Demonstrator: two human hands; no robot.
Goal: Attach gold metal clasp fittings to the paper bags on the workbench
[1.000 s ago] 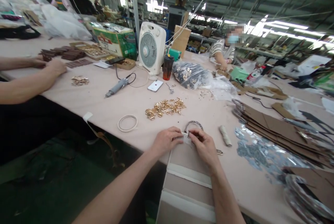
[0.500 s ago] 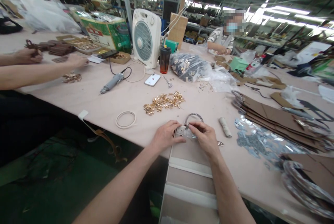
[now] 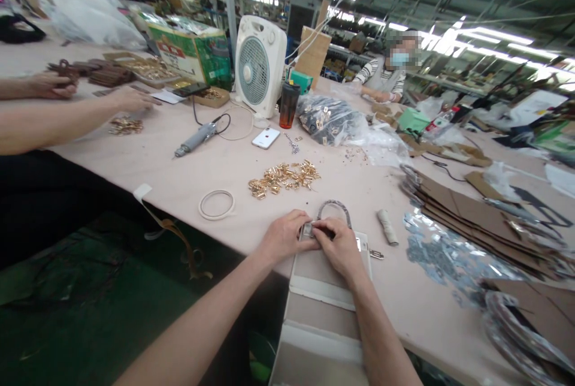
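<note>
A long brown-beige bag panel with pale cross bands lies over the table's front edge towards me. A curved handle, seemingly wrapped in film, arches at its far end. My left hand grips the panel's far left corner, thumb and fingers closed around it. My right hand is pinched close beside the left fingertips, over the same end; whatever sits between its fingers is too small to make out. Just right of the panel lies a small metal clasp piece. Beyond my hands is a pile of gold-coloured metal fittings.
A tape roll, a rotary hand tool, a phone, a tumbler and a fan stand or lie ahead. Stacked brown panels and silvery pieces are at right. A co-worker's hands work at left.
My right hand has moved left, closer to my left fingertips, uncovering the panel's right side. My left hand keeps its grip. The view has shifted slightly.
</note>
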